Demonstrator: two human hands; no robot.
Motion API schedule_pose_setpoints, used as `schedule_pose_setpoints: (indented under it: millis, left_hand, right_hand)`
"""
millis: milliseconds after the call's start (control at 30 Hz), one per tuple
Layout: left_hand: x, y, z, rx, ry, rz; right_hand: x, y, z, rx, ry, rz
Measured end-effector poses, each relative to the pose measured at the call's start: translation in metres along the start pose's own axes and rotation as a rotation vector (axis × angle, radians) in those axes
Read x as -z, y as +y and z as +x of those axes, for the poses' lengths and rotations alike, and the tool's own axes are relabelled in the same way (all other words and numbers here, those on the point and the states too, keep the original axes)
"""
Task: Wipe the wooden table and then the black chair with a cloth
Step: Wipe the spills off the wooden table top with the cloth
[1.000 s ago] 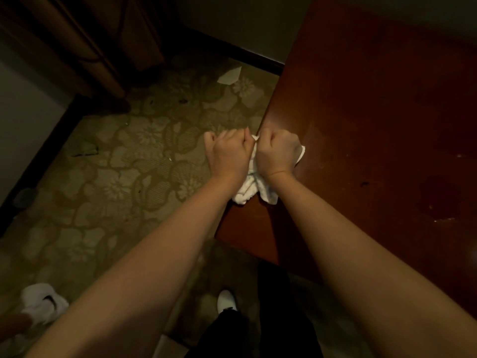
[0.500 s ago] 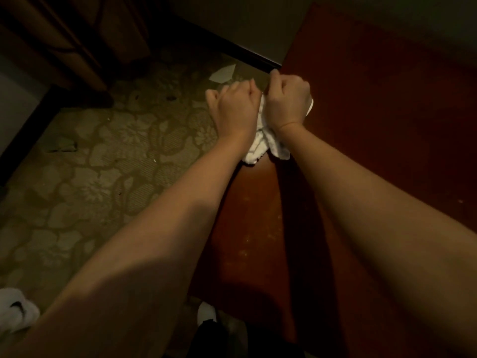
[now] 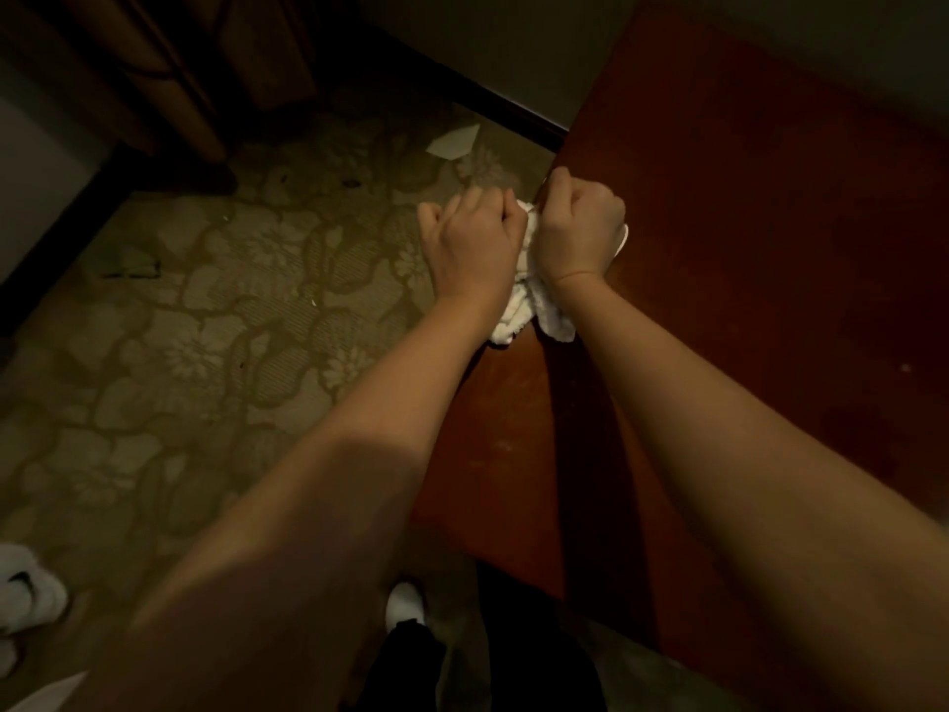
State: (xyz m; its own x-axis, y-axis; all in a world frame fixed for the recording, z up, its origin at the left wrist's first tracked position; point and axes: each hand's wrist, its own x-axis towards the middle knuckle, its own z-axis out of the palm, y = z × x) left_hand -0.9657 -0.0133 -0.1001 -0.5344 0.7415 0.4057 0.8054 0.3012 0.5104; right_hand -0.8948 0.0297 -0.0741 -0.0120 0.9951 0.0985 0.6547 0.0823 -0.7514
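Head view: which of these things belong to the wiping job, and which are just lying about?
Job:
- white cloth, gripped by left hand and right hand
- wooden table, cloth at its left edge

Lying about:
- paper scrap on the patterned carpet
- white slippers at lower left

The black chair is not identifiable here.

Fluffy terry cloth on polished (dusty) wooden table.

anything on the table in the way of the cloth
Nothing visible. Both hands, left and right, grip the cloth at the table's left edge; the lit wood beyond shows only faint specks.
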Motion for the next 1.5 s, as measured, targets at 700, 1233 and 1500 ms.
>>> schedule_pose_setpoints:
  millis: [700,1233,1500]
  left_hand:
    - [0.142,-0.061,-0.161,-0.168,-0.098,0.040]
    - [0.085,-0.029,-0.098,0.086,-0.091,0.176]
    - [0.063,-0.014,-0.075,0.252,-0.103,0.245]
  right_hand:
    - [0.021,-0.012,-0.222,0.016,-0.040,0.005]
    - [0.013,-0.011,-0.114,0.200,-0.244,0.009]
    - [0.007,-0.012,-0.075,0.199,-0.311,-0.030]
